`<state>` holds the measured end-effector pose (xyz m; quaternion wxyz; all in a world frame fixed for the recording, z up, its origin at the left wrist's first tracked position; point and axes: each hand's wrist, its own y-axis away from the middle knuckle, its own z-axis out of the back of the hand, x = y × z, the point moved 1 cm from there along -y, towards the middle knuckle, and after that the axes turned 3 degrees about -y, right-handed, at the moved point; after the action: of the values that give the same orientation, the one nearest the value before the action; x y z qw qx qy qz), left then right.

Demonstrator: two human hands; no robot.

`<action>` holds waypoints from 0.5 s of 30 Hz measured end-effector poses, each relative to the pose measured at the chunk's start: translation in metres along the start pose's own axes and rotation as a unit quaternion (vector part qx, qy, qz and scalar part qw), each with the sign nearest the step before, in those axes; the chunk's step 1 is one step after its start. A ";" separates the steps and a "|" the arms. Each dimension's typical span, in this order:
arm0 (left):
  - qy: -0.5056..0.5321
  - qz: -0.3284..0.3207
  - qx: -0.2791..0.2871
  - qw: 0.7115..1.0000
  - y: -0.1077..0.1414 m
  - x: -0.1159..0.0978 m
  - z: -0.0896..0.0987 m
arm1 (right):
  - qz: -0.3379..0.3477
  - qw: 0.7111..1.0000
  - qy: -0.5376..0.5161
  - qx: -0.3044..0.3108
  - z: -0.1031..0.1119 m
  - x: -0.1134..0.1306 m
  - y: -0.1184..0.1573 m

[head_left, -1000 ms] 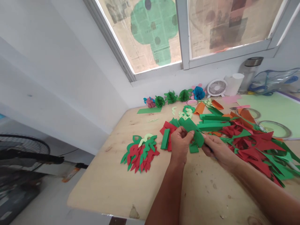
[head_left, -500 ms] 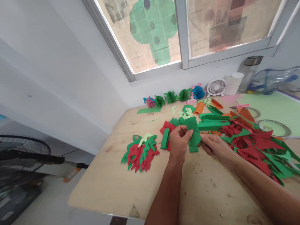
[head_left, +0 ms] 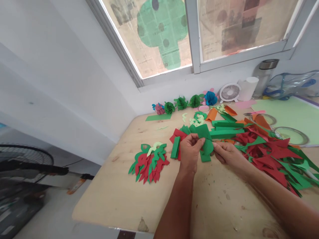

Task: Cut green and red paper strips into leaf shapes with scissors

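Note:
Between my hands is a piece of green paper [head_left: 207, 146], partly cut or folded with a rounded lower edge. My left hand [head_left: 190, 147] pinches it from the left, thumb on top. At its right edge my right hand [head_left: 225, 152] has thumb and fingers closed together on the paper; anything small in that pinch is hidden. Just left of my left hand are a folded green strip [head_left: 175, 147] and red paper squares [head_left: 176, 133]. Further left lies a fan of red and green leaf-shaped cutouts [head_left: 151, 162] with a pale green one on it.
A heap of red and green paper scraps [head_left: 271, 149] covers the right side, by folded green strips [head_left: 226, 129] and tape rings [head_left: 292, 136]. Along the wall stand paper honeycomb figures [head_left: 181, 103], a small white fan [head_left: 229, 92] and a bottle [head_left: 266, 76]. The table's left edge [head_left: 99, 166] drops to the floor.
Both hands stay in nearly the same place on the green paper. The rounded lower part of the paper has shifted very slightly; the rest looks the same.

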<state>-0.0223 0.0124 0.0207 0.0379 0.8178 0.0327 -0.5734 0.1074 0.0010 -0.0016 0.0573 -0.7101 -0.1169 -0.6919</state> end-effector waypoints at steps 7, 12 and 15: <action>0.061 0.061 -0.003 0.996 0.000 0.008 -0.001 | 0.015 1.000 -0.002 -0.002 -0.002 0.000 0.002; 0.047 0.080 0.019 0.996 0.001 0.012 -0.003 | 0.019 0.999 -0.033 -0.016 -0.001 0.000 0.001; 0.009 0.072 0.038 0.997 0.002 0.012 -0.003 | 0.025 0.998 -0.056 -0.026 -0.001 0.000 0.001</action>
<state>-0.0151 0.0109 0.0101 0.0480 0.8242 -0.0477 -0.5622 0.1072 -0.0002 -0.0018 0.0496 -0.7516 -0.0835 -0.6524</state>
